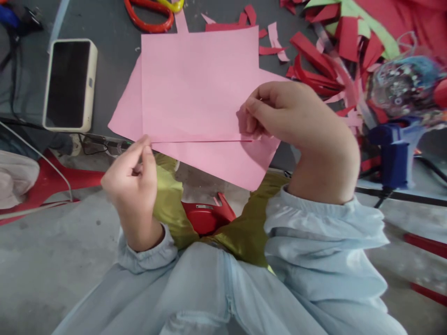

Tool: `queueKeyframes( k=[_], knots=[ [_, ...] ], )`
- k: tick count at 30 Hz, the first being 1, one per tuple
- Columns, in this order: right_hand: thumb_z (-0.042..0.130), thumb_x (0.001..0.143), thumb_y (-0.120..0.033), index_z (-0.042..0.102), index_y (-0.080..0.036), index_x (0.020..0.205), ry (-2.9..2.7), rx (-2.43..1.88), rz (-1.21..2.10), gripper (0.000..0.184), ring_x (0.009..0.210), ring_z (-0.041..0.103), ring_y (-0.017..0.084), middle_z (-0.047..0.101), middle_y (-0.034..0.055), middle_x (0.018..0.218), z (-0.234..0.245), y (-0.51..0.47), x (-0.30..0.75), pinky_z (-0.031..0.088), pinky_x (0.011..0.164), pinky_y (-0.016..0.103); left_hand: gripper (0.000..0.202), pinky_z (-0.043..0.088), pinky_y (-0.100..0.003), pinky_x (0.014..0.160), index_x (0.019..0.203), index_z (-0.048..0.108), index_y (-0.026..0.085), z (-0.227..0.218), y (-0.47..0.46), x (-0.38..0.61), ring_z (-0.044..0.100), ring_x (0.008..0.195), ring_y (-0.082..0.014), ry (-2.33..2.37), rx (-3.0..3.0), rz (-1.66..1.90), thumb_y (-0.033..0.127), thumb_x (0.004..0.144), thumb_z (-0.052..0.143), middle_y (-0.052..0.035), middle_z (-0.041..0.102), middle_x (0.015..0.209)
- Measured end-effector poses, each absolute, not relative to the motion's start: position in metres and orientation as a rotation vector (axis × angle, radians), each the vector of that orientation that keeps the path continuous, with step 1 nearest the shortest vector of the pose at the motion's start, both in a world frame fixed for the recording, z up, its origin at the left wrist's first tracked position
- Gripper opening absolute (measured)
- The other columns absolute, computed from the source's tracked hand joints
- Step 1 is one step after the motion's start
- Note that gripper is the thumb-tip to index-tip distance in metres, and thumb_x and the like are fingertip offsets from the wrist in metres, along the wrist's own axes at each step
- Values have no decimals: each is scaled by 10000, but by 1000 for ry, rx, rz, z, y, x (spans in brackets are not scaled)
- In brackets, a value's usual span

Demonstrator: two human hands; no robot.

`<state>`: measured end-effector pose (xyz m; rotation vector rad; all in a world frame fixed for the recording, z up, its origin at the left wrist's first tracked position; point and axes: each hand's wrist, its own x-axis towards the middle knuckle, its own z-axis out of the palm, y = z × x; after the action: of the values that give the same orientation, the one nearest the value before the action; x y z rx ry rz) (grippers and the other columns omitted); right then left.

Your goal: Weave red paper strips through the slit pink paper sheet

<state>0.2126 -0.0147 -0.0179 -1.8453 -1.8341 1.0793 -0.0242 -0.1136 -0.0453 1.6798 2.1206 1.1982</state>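
Observation:
I hold a folded pink paper sheet [199,88] above the near edge of a dark grey table [108,46]. My left hand [134,179] pinches the left end of the sheet's lower folded edge between thumb and fingertips. My right hand [300,130] is closed on the right end of that same edge, fingers curled over the paper. A second pink sheet [230,163] lies under the first, sticking out at the left and at the bottom right.
A white device with a dark screen [70,83] lies at the table's left. Red-handled scissors [150,16] lie at the top. Red, pink and green paper strips [328,46] are piled at the upper right, beside a blue glue gun [396,153]. A red stool [206,216] sits below.

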Motion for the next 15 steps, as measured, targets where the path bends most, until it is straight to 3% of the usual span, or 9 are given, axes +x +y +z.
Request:
queueKeyframes(
  k=[5,11,15],
  knots=[
    [527,887,-106,549,-210,643,-1787,-1765,939,266,540,520,121,615,-15,607,-21,-15,219,394,631,309,254,565,-420,758,1129,705,257,-49,-108,-36,722,928,-220,2257,1543,1212,286,936,542,-12,760,1048],
    [566,862,-88,594,-193,692,-1680,-1615,839,202,507,470,94,535,-38,531,-19,-15,219,359,622,299,286,516,-338,687,1111,729,167,-55,-102,-37,613,712,-150,2276,1667,1127,240,873,586,-58,724,989],
    [633,828,-113,667,-169,697,-1681,-1574,782,147,538,448,82,531,-29,558,-16,-17,218,302,573,289,279,491,-299,698,1092,733,181,-56,-99,-36,561,669,-130,2274,1723,1080,201,859,582,-36,683,923]
  ],
)
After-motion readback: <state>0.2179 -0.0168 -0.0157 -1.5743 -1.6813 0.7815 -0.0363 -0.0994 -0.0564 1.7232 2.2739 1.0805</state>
